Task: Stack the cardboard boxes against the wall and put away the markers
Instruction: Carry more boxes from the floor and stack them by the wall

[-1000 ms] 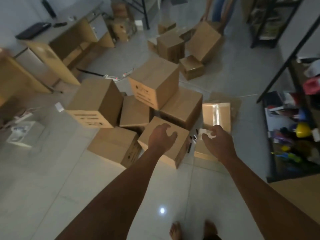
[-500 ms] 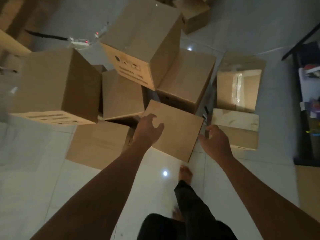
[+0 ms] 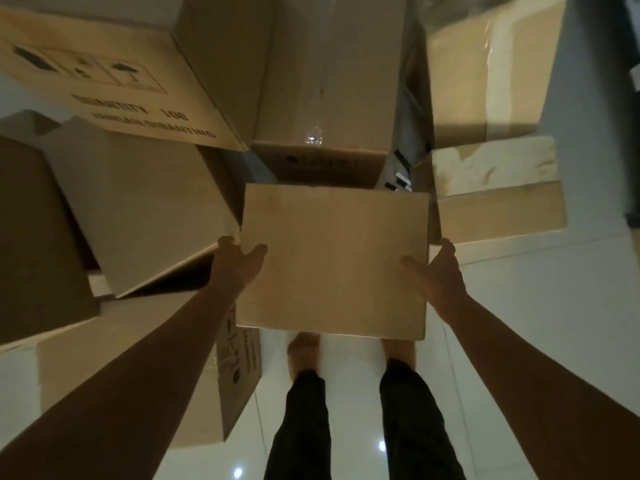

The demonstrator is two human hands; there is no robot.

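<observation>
One box (image 3: 332, 258) is in my grasp so far, and that is about all the progress I can count. My left hand (image 3: 239, 261) grips its left edge with the thumb lying over the top face, and my right hand (image 3: 438, 271) grips the right edge the same way, thumb on top, the other fingers hidden down the side. The box sits level between them, above my feet and the pale tiled floor (image 3: 519, 341); whether it has left the ground I cannot tell. Around it the rest of the boxes lie loose and tilted: a printed box (image 3: 114, 91) up left, a taped box (image 3: 329, 81) straight ahead, a small box (image 3: 498, 192) just beside on the right. None looks stacked, and no wall shows. In the gap beyond I make out dark shapes (image 3: 401, 168) that may be markers, too dim to be sure. I judge nearly everything is left
</observation>
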